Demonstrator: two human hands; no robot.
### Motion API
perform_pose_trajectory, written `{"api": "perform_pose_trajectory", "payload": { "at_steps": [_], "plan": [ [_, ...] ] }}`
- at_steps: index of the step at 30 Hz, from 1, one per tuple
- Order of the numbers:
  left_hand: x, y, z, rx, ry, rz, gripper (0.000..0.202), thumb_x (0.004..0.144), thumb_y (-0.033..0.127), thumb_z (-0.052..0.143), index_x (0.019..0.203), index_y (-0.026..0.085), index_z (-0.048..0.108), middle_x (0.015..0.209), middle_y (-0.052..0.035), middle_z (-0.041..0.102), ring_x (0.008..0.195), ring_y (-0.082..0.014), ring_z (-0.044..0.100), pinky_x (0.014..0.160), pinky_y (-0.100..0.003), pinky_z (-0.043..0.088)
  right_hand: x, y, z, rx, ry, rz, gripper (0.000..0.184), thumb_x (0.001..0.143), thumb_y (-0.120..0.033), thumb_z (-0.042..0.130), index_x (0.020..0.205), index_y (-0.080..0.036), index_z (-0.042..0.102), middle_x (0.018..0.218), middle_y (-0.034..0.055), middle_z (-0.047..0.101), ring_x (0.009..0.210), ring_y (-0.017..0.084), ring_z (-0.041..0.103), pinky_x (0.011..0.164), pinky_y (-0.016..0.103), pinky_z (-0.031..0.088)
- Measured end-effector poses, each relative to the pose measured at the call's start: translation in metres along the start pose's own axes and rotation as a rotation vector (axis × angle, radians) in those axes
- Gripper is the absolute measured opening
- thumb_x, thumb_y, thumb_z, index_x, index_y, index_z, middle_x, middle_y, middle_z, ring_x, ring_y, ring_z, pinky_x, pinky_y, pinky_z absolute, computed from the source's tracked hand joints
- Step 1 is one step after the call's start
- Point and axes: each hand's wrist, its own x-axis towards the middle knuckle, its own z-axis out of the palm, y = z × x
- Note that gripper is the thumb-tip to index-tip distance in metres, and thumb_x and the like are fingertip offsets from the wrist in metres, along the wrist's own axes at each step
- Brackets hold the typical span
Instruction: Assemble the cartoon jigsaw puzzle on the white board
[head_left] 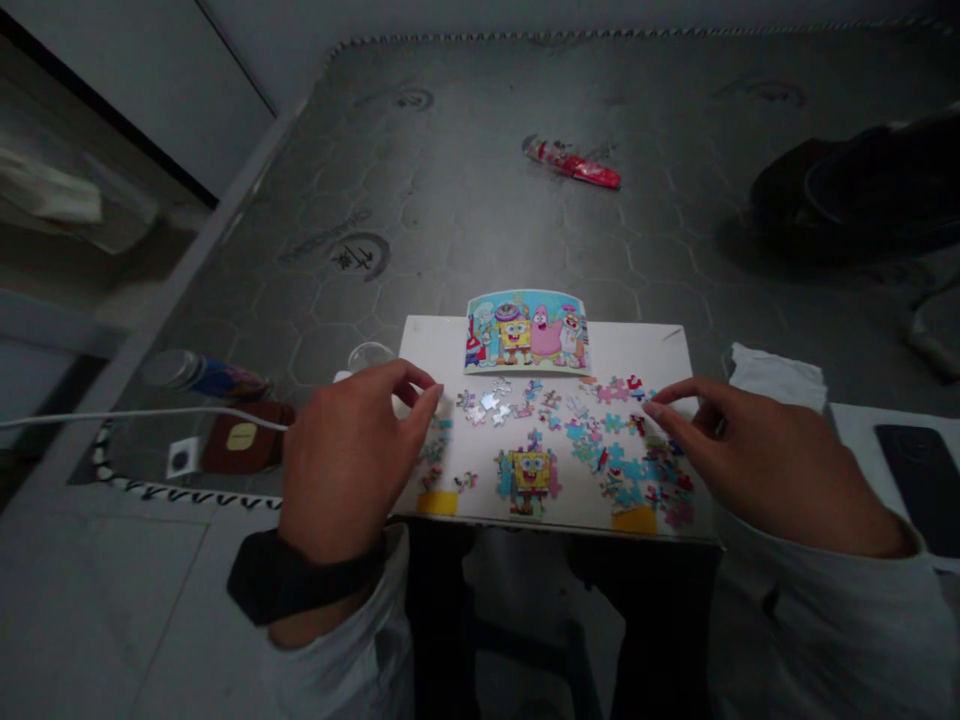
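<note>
My left hand hovers over the left edge of a white board, its thumb and index finger brought together; whatever they may hold is too small to make out. At the right side of the board, the thumb and index finger of my right hand pinch at a small puzzle piece beside other loose pieces. A joined block of puzzle pieces with a yellow square cartoon figure lies near the board's front edge. Behind the pieces is a printed reference picture with several cartoon figures.
Loose pieces crowd the board's right side. A red-handled tool or pen lies farther back. On the left are a brown case, a can-like bottle and a white cable. White tissue and a dark phone sit right.
</note>
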Motion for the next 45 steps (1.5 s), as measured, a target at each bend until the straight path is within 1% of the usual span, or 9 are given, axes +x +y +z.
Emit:
{"api": "perform_pose_trajectory", "payload": {
  "at_steps": [5, 10, 18, 23, 27, 30, 36, 41, 45],
  "plan": [
    [0.002, -0.011, -0.004, -0.025, 0.000, -0.032, 0.013, 0.101, 0.038, 0.066, 0.099, 0.030, 0.077, 0.091, 0.0021, 0.075, 0.078, -0.0267, 0.068, 0.069, -0.039, 0.038, 0.001, -0.004, 0.001, -0.020, -0.038, -0.002, 0.054, 0.090, -0.073, 0.047, 0.109, -0.033, 0.077, 0.079, 0.0065, 0.076, 0.066, 0.028, 0.067, 0.057, 0.038, 0.039],
    [0.004, -0.019, -0.002, -0.032, 0.003, -0.049, 0.011, 0.099, 0.036, 0.069, 0.098, 0.029, 0.077, 0.090, 0.0028, 0.075, 0.079, -0.0255, 0.068, 0.070, -0.039, 0.039, 0.002, -0.013, -0.002, -0.039, -0.093, 0.035, 0.059, 0.086, -0.076, 0.043, 0.113, -0.036, 0.076, 0.079, 0.0054, 0.076, 0.069, 0.029, 0.068, 0.061, 0.039, 0.041],
    [0.003, -0.022, -0.004, -0.033, -0.087, -0.089, 0.010, 0.099, 0.033, 0.070, 0.102, 0.031, 0.079, 0.096, 0.0050, 0.076, 0.091, -0.0256, 0.069, 0.073, -0.040, 0.041, 0.004, -0.018, 0.001, -0.078, -0.108, 0.043, 0.063, 0.081, -0.075, 0.039, 0.111, -0.034, 0.077, 0.077, 0.0087, 0.074, 0.062, 0.029, 0.064, 0.058, 0.040, 0.040],
    [0.002, -0.025, -0.001, -0.024, -0.154, -0.101, 0.011, 0.095, 0.031, 0.074, 0.105, 0.030, 0.077, 0.099, 0.0052, 0.076, 0.101, -0.0272, 0.070, 0.080, -0.042, 0.042, 0.006, -0.022, 0.000, -0.078, -0.117, 0.074, 0.068, 0.074, -0.078, 0.037, 0.109, -0.036, 0.078, 0.078, 0.0087, 0.075, 0.065, 0.031, 0.067, 0.060, 0.042, 0.042],
    [0.002, -0.026, 0.001, -0.038, -0.148, -0.086, 0.015, 0.093, 0.026, 0.074, 0.105, 0.033, 0.077, 0.099, 0.0073, 0.076, 0.100, -0.0268, 0.069, 0.077, -0.041, 0.042, 0.007, -0.021, 0.001, -0.064, -0.126, 0.088, 0.069, 0.069, -0.079, 0.037, 0.104, -0.036, 0.078, 0.079, 0.0081, 0.077, 0.067, 0.033, 0.069, 0.060, 0.042, 0.044],
    [0.001, -0.024, 0.001, -0.054, -0.138, -0.064, 0.018, 0.093, 0.022, 0.072, 0.104, 0.035, 0.077, 0.099, 0.0084, 0.075, 0.097, -0.0262, 0.069, 0.076, -0.041, 0.041, 0.007, -0.016, 0.002, -0.072, -0.100, 0.069, 0.069, 0.071, -0.081, 0.037, 0.104, -0.036, 0.078, 0.076, 0.0081, 0.076, 0.065, 0.033, 0.069, 0.057, 0.041, 0.042],
    [0.000, -0.022, 0.000, -0.065, -0.170, -0.054, 0.016, 0.093, 0.023, 0.072, 0.106, 0.032, 0.077, 0.101, 0.0052, 0.076, 0.099, -0.0280, 0.069, 0.079, -0.043, 0.043, 0.004, -0.012, -0.002, -0.063, -0.103, 0.031, 0.064, 0.082, -0.077, 0.040, 0.108, -0.033, 0.077, 0.074, 0.0085, 0.075, 0.064, 0.032, 0.068, 0.058, 0.041, 0.042],
    [-0.001, -0.018, 0.001, -0.043, -0.207, -0.029, 0.018, 0.093, 0.020, 0.070, 0.107, 0.030, 0.075, 0.099, 0.0039, 0.076, 0.095, -0.0281, 0.069, 0.076, -0.042, 0.041, 0.004, -0.014, -0.004, -0.045, -0.108, 0.018, 0.064, 0.081, -0.077, 0.040, 0.107, -0.032, 0.077, 0.071, 0.0081, 0.074, 0.062, 0.030, 0.066, 0.058, 0.041, 0.042],
    [-0.001, -0.010, 0.001, -0.050, -0.227, -0.006, 0.020, 0.096, 0.021, 0.068, 0.111, 0.033, 0.076, 0.103, 0.0048, 0.076, 0.097, -0.0271, 0.070, 0.075, -0.042, 0.040, 0.003, -0.015, -0.005, -0.048, -0.125, 0.021, 0.061, 0.084, -0.074, 0.041, 0.110, -0.031, 0.076, 0.076, 0.0091, 0.075, 0.064, 0.030, 0.068, 0.060, 0.041, 0.042]
  ]
}}
